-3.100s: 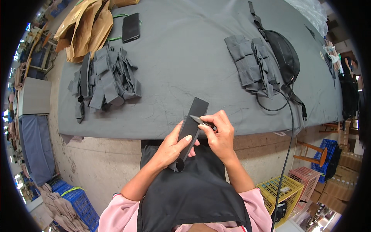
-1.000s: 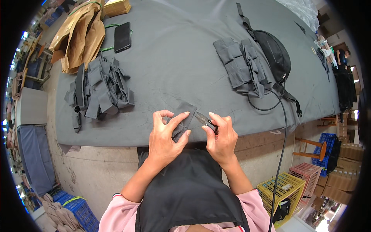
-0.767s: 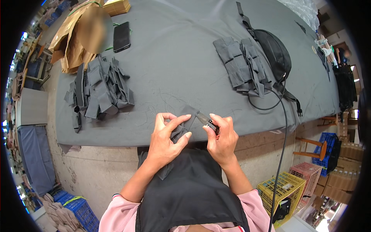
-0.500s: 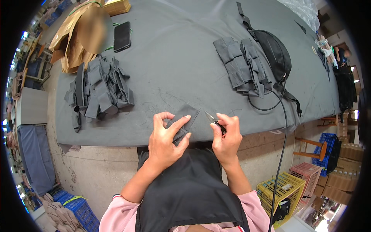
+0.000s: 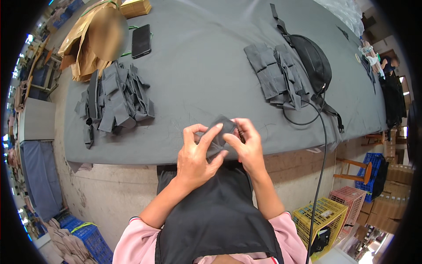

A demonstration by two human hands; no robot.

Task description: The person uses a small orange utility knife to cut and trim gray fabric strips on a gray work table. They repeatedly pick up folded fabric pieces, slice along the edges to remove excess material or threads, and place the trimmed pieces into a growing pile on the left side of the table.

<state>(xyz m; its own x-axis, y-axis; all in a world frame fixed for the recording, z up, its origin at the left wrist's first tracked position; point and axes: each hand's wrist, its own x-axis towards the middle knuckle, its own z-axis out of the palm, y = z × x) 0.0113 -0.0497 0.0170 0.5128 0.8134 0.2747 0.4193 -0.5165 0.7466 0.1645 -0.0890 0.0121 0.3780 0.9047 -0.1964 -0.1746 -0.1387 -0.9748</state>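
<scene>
Just in from the table's near edge, my left hand [image 5: 193, 156] is closed on a small dark-grey fabric piece [image 5: 226, 125], with thumb and fingers pinching its side. My right hand [image 5: 249, 149] meets the same piece from the right, thumb and forefinger at its edge. A pair of thread snips [image 5: 241, 133] is tucked in the right hand; only a dark bit of it shows, and its blades are hidden. Fine loose threads lie on the grey cloth-covered table [image 5: 198, 83] around the hands.
To the left lies a heap of grey fabric pieces [image 5: 116, 101], with a phone [image 5: 141, 41] and brown paper bag [image 5: 79, 48] behind. More grey pieces [image 5: 266, 72] lie at right beside a black waist bag [image 5: 311, 61], whose cable [image 5: 324, 167] hangs over the edge.
My right hand has moved left, from holding the snips apart with blades showing, to touching the fabric piece. The piece is lifted and tilted slightly, and my left hand has shifted a little right.
</scene>
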